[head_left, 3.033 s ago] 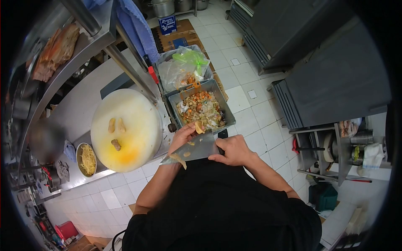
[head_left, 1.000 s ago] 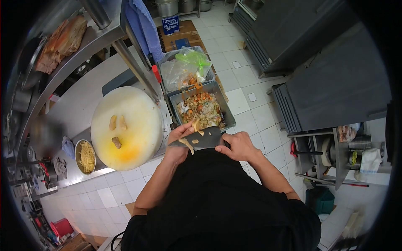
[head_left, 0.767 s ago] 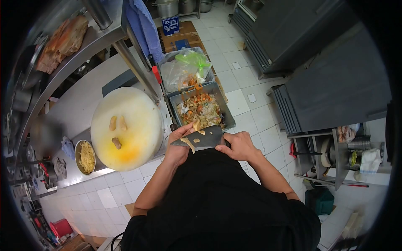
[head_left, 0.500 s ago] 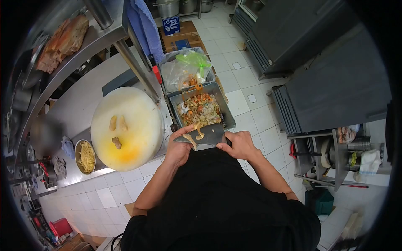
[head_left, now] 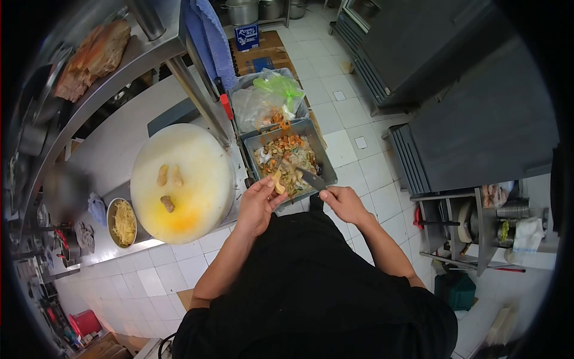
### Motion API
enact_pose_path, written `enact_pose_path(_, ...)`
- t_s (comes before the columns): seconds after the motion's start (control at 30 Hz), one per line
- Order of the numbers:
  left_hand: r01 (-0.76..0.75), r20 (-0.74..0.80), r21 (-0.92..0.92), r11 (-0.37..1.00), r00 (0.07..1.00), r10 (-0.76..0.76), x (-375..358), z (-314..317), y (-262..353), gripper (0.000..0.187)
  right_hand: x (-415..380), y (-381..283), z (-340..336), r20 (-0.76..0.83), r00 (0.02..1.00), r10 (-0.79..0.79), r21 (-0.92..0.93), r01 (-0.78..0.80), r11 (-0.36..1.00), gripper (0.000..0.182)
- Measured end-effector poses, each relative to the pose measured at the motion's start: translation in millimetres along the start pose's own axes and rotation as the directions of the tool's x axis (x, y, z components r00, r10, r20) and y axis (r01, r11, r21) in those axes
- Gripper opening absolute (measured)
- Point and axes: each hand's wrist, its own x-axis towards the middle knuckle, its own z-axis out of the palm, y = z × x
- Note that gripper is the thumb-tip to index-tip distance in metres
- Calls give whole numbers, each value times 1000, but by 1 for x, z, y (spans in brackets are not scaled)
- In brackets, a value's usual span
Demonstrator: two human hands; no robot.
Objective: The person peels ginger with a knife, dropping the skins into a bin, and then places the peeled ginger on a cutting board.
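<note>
A peeled piece of ginger [head_left: 278,181] is pinched in the fingertips of my left hand [head_left: 256,206]. My right hand [head_left: 344,204] grips the handle of a cleaver [head_left: 312,179], whose blade tilts over the scrap bin, just right of the ginger. The grey scrap bin [head_left: 327,169] below holds mixed food scraps [head_left: 290,148]. To the left, a round cutting board [head_left: 185,140] carries a few ginger pieces [head_left: 167,204] and a yellow-orange stain. Beside the board stands a metal bowl [head_left: 110,222] of yellow shreds [head_left: 124,222] that look like cut ginger.
Behind the scrap bin is another bin with plastic bags [head_left: 278,90]. A metal shelf [head_left: 128,63] with a large piece of meat [head_left: 95,57] overhangs the counter. A blue towel [head_left: 209,45] hangs from it. Dark cabinets [head_left: 430,54] stand at right.
The cleaver has swung from lying flat across the ginger to tilting away over the scrap bin. A piece near the blade appears to be coming off. My left hand still holds the ginger.
</note>
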Motion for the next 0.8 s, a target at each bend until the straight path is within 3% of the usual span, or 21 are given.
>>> enact_pose_path(0.03, 9, 2, 2, 1000, 1000, -9, 1, -2, 0, 26, -4, -8, -1, 26, 995, -94, 23, 94, 995, 54)
enact_pose_path(0.07, 10, 2, 5, 1000, 1000, -10, 3, -4, 1, 26, -8, -16, -3, 24, 995, -94, 25, 93, 995, 54)
enact_pose_path(0.13, 46, 70, 21, 999, 996, -47, 3, -7, 4, 28, -15, -31, -6, 62, 950, -306, -51, 309, 950, 52)
enact_pose_path(0.27, 54, 65, -77, 996, 997, -49, 5, -1, 5, 28, -19, -47, -8, 126, 908, -401, -200, 419, 886, 59)
enact_pose_path(0.37, 64, 24, 25, 998, 998, -64, 5, -3, 6, 27, -18, -45, -7, 140, 907, -397, -226, 420, 879, 63)
enact_pose_path(0.43, 56, 133, 67, 996, 989, -64, 5, -8, 7, 27, -18, -45, -7, 152, 906, -396, -256, 423, 869, 63)
enact_pose_path(0.53, 46, 141, 99, 994, 988, -60, 2, -8, 9, 27, -19, -44, -7, 155, 909, -387, -256, 415, 873, 64)
enact_pose_path(0.8, 55, 84, -4, 998, 995, -55, -6, -3, 12, 27, -17, -35, -6, 38, 938, -344, -279, 341, 898, 55)
